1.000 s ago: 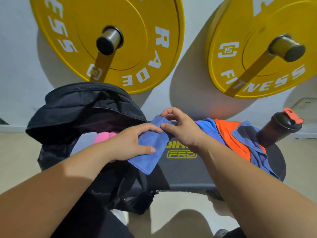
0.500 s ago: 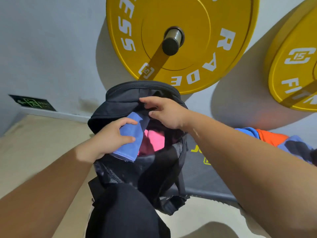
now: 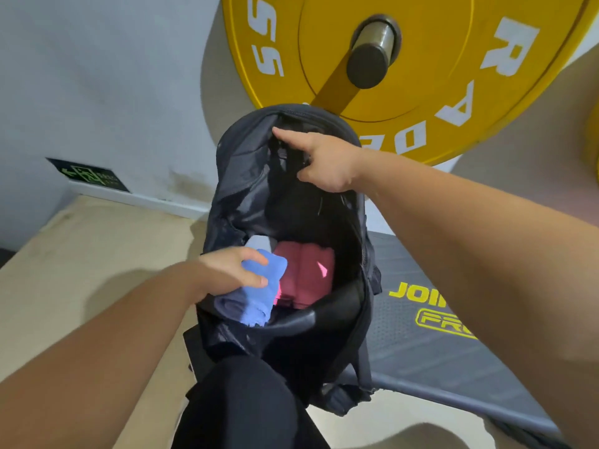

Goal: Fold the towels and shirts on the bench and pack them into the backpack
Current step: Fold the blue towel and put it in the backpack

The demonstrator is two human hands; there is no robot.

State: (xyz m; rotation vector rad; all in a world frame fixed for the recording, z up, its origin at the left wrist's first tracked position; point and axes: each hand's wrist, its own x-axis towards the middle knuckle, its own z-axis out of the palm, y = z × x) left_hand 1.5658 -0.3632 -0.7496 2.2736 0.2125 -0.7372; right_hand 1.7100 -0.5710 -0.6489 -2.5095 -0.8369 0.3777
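I'm at the packing step. My left hand (image 3: 227, 273) has its fingers and thumb curled round the folded blue towel (image 3: 259, 299), which sits right at the mouth of the backpack (image 3: 246, 176), half over the near lip and not yet let go. Inside the pack a pink folded piece (image 3: 304, 273) lies just beside the towel, touching it, with a pale grey one (image 3: 259, 243) tucked behind it toward the left wall.

My right hand (image 3: 324, 160) is up at the far rim of the opening, forefinger stretched along the edge and thumb tucked under. It seems to pinch the black fabric there to hold the mouth wide, though dark cloth on dark cloth makes the grip hard to read. The pack stands at the left end of the bench (image 3: 421, 351), below the yellow weight plate (image 3: 421, 76).

As I judge it, the next move is to press the towel down into the gap left of the pink piece, flat enough that the folds don't spring open, and only then let go, with the right hand holding the rim up until it is seated.

My left forearm comes in low from the near left, wrist turned inward over the lip. My right arm reaches across above the bench, nearly straight
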